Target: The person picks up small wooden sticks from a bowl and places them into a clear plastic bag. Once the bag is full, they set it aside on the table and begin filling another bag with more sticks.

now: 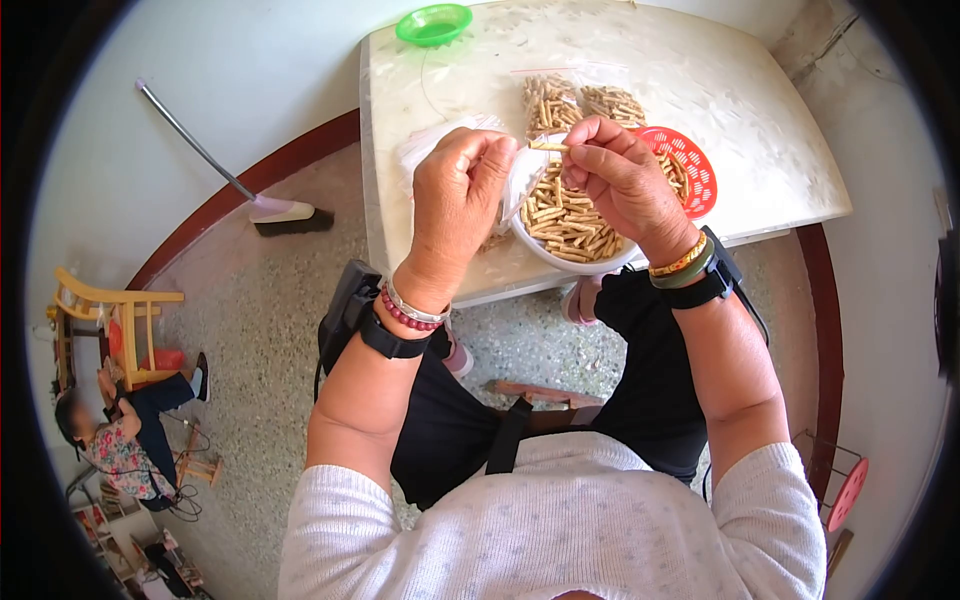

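Note:
Between my two hands, over a white bowl [585, 267] full of short tan sticks [568, 222], one tan stick [547, 146] lies level. My right hand [622, 178] pinches its right end between thumb and fingers. The fingers of my left hand [463, 193] are closed at the stick's left end; whatever they grip is too small to make out. Thin clear plastic [520, 185] hangs beside my left hand. Behind the bowl lie two clear bags of sticks [550, 101] [613, 103]. A red perforated basket [703, 180] with more sticks is partly hidden behind my right hand.
A green bowl [434, 25] sits at the back left of the pale table [760, 120]. Plastic bags [425, 147] lie left of my hands. A broom [290, 215] stands on the floor at left. Farther left, another person [125, 440] sits near a wooden chair [135, 320].

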Available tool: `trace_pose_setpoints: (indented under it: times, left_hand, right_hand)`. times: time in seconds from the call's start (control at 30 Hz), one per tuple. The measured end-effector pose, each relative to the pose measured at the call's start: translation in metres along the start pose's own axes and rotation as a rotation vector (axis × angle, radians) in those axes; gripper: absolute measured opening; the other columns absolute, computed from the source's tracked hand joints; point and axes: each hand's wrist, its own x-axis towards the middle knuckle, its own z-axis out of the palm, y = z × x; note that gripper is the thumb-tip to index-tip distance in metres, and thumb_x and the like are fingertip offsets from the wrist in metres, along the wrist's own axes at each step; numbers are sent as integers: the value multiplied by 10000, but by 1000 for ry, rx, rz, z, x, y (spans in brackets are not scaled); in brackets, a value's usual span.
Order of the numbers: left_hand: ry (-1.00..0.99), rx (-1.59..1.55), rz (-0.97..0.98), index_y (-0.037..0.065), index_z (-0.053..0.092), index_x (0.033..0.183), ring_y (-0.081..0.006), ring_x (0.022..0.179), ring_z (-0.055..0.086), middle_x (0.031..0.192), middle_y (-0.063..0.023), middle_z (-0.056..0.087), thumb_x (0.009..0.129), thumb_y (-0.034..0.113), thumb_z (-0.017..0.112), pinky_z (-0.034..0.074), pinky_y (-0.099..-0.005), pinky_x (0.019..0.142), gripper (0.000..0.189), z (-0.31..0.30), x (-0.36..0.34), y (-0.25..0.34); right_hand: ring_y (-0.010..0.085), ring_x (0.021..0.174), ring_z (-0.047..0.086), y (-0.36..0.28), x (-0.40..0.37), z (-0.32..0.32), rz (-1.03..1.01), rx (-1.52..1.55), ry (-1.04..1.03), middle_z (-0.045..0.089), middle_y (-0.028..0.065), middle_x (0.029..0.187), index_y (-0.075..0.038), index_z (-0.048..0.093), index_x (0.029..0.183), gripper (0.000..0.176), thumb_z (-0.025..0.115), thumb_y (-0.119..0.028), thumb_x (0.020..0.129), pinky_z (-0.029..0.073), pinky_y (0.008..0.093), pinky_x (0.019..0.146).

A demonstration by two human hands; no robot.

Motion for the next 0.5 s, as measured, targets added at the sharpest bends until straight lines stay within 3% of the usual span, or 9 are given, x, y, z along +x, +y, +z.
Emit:
trace_pose_setpoints:
  times: [0.3,0.37,0.5]
  left_hand:
    - [43,-9,-13,-9,664,874,-146,598,551,754,-85,626,927,197,637,447,-271,565,214,-11,7,-14]
    - [21,195,-11,8,667,887,-177,597,565,767,-96,633,914,213,648,461,-294,570,207,-16,9,-12]
    - [-3,307,-17,29,671,906,-204,596,580,742,-99,637,893,246,669,477,-322,575,218,-19,9,-18]
  right_hand:
    - [110,774,567,0,0,-2,-42,-13,4,616,22,875,-36,624,983,90,636,-33,894,462,229,717]
    - [109,772,567,-1,0,-1,-53,-21,-6,616,24,876,-34,626,980,86,635,-35,894,461,226,711]
    - [96,726,560,-6,0,3,-25,-105,94,615,14,836,-20,629,973,91,637,-40,885,450,213,684]
